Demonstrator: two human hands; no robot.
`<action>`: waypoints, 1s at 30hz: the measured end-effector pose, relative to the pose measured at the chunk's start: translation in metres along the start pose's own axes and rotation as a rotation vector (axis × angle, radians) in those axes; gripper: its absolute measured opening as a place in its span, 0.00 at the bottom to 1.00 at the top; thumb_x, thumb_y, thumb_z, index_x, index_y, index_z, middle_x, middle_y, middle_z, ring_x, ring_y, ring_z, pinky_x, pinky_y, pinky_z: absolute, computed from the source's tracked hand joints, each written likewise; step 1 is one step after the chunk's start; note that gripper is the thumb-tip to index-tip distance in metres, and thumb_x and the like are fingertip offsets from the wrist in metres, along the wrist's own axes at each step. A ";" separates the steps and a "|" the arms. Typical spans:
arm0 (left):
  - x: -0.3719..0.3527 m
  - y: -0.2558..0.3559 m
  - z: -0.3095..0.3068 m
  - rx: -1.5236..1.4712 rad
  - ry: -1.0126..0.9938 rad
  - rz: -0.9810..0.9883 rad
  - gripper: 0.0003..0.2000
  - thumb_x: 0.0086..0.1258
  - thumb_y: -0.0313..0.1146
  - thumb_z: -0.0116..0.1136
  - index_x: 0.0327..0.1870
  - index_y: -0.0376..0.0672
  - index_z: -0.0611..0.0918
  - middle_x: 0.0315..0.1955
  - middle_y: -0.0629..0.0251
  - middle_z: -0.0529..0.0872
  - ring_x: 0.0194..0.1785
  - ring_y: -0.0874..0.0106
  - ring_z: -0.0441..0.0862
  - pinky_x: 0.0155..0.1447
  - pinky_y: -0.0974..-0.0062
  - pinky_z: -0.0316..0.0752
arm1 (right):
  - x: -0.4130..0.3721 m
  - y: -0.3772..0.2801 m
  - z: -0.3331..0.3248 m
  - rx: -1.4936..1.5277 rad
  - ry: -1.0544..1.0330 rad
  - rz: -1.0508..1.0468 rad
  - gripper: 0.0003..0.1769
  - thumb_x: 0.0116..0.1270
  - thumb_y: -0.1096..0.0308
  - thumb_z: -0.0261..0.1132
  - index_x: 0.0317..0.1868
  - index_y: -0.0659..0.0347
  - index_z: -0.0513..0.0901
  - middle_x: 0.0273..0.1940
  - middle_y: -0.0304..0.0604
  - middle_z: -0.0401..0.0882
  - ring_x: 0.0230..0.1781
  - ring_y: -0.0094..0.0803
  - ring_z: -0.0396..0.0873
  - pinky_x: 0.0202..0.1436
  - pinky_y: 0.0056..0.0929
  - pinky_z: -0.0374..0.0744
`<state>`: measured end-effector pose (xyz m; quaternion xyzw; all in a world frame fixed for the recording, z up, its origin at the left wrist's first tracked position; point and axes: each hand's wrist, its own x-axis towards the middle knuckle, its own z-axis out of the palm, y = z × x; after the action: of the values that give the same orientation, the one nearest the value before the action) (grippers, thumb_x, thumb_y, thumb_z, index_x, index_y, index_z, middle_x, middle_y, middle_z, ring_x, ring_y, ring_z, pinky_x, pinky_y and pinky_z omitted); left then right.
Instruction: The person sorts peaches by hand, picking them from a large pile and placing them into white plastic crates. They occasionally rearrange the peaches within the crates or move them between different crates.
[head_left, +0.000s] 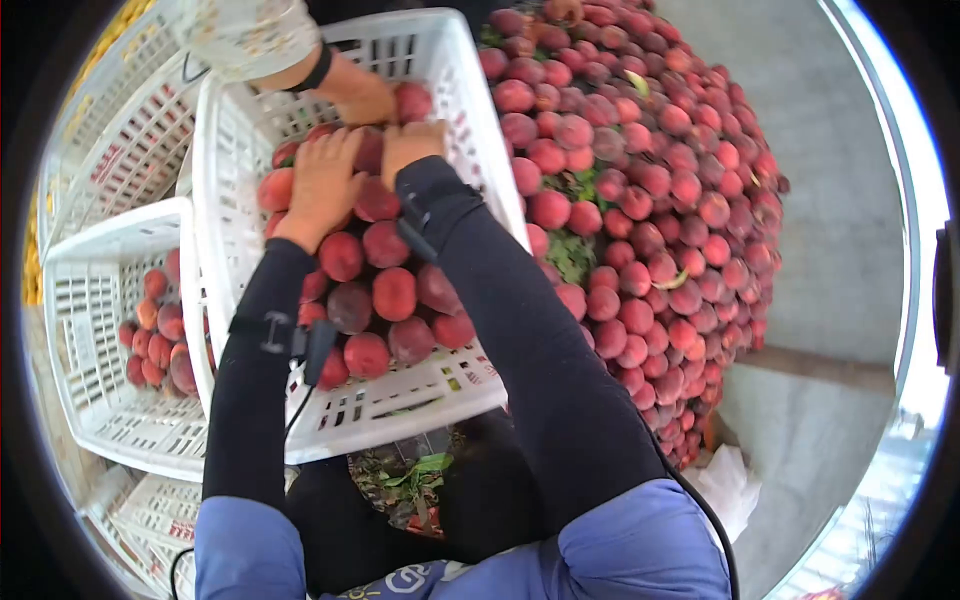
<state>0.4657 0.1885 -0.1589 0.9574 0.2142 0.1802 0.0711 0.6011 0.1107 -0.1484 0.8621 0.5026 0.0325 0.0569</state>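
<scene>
While looking down on the heaped peaches point(385, 290) in the middle white crate point(400, 400), had the left hand point(325, 180) flat on the far fruit, fingers spread and loose, grasping nothing. Had the right hand point(410, 145) just beside it, fingers curled down over the peaches; could not tell whether clamped on one. Saw a co-worker's hand point(362, 95) at the far rim, touching one peach point(413, 101). Noted a second crate point(100, 290) left, a big peach pile point(640, 180) right.

Grey concrete floor point(840, 200) with a low step point(800, 365), bright daylight along the right edge
</scene>
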 end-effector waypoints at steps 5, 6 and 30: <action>-0.040 0.009 -0.085 0.081 -0.109 0.060 0.26 0.62 0.36 0.61 0.63 0.44 0.73 0.61 0.57 0.76 0.68 0.58 0.68 0.73 0.51 0.54 | -0.115 0.030 -0.111 0.497 0.273 -0.199 0.19 0.58 0.58 0.65 0.50 0.54 0.82 0.46 0.45 0.84 0.51 0.42 0.79 0.56 0.43 0.69; -0.055 0.004 -0.095 0.163 -0.095 0.084 0.25 0.61 0.36 0.62 0.61 0.44 0.74 0.59 0.58 0.77 0.67 0.59 0.69 0.73 0.51 0.55 | -0.144 0.046 -0.123 0.662 0.423 -0.251 0.18 0.59 0.59 0.66 0.49 0.55 0.82 0.46 0.45 0.83 0.50 0.42 0.79 0.57 0.41 0.70; -0.144 0.029 -0.168 -0.036 -0.119 -0.078 0.16 0.67 0.31 0.59 0.56 0.45 0.81 0.54 0.63 0.83 0.65 0.67 0.74 0.73 0.53 0.56 | -0.290 0.186 -0.041 1.405 0.227 0.388 0.26 0.62 0.72 0.65 0.60 0.63 0.70 0.53 0.42 0.73 0.54 0.30 0.73 0.59 0.29 0.73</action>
<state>0.2929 0.1095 -0.0425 0.9559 0.2436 0.1239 0.1077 0.6138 -0.2298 -0.0829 0.7598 0.2463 -0.1987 -0.5679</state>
